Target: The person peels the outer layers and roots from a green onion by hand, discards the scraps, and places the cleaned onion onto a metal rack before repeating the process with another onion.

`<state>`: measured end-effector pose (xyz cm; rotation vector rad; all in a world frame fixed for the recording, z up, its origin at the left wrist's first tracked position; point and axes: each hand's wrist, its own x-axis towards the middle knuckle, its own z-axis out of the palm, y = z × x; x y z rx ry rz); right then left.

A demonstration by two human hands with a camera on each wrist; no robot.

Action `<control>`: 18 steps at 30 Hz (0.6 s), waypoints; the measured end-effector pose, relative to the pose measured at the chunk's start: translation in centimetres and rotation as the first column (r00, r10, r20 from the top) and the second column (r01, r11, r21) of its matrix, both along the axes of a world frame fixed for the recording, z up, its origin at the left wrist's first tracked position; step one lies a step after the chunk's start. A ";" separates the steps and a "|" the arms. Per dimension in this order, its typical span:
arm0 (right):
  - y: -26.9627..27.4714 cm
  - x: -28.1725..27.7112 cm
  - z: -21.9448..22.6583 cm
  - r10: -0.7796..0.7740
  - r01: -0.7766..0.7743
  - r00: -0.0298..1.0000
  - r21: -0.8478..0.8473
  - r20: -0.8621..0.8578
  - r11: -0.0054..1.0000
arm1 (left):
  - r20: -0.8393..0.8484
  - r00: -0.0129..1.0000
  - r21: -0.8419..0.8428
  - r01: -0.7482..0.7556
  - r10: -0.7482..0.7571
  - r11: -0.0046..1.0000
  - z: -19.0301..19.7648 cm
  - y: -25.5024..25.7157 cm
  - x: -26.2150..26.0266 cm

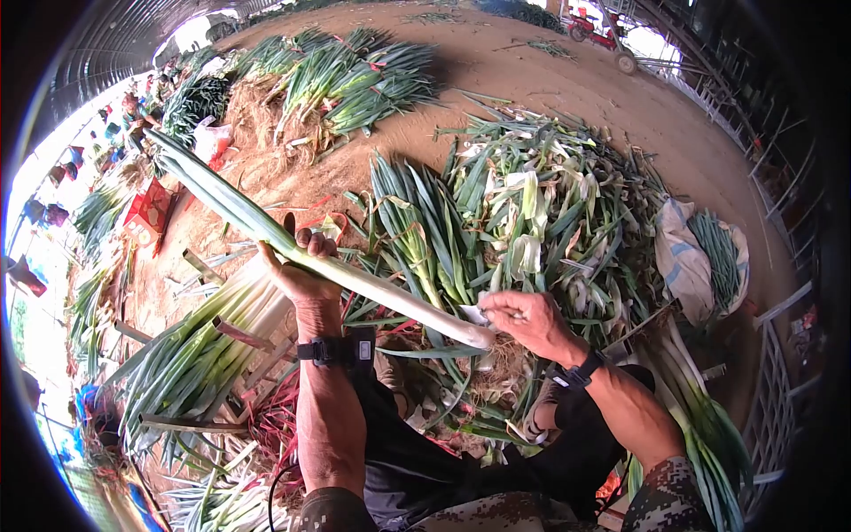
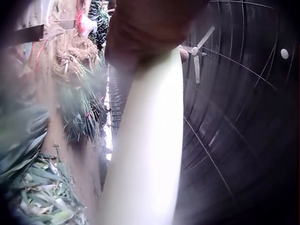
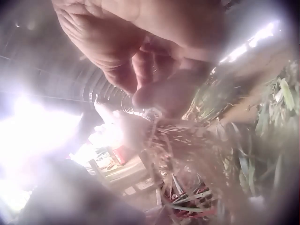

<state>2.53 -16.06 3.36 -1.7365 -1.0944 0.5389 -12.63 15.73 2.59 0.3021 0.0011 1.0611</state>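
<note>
My left hand [image 1: 306,277] grips a long, thick green onion [image 1: 390,291] around the lower part of its stalk. The leaves slant up to the far left, and the white root end lies toward my right hand [image 1: 532,321]. In the left wrist view the white stalk [image 2: 150,140] runs close past the camera, below the holding hand. My right hand's fingers are curled close to the root end, and a small white flat piece [image 1: 472,313] shows at their tips. Thin tan roots [image 3: 187,145] hang under the fingers in the right wrist view.
Trimmed leaves [image 1: 550,195] form a big heap ahead. A bundle of green onions [image 1: 213,346] lies on a wooden rack at left, near red ties [image 1: 275,417]. More bundles [image 1: 355,80] stand farther back. A white sack [image 1: 687,257] sits at right, a red box [image 1: 151,217] at far left.
</note>
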 end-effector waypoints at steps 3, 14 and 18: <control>-0.4 -0.2 0.6 0.117 -0.105 0.986 -0.100 0.123 0.989 | -0.045 0.998 -0.022 -0.044 0.043 0.999 0.0 0.0 0.1; 0.5 -1.0 -0.7 0.061 -0.102 0.877 0.061 0.477 0.993 | -0.054 0.997 -0.101 -0.065 0.060 0.993 -0.2 -0.4 -0.1; 0.3 -1.2 -1.3 0.001 0.012 0.956 -0.041 0.294 0.999 | 0.046 0.999 -0.074 0.030 -0.027 0.997 -0.1 -0.3 -0.3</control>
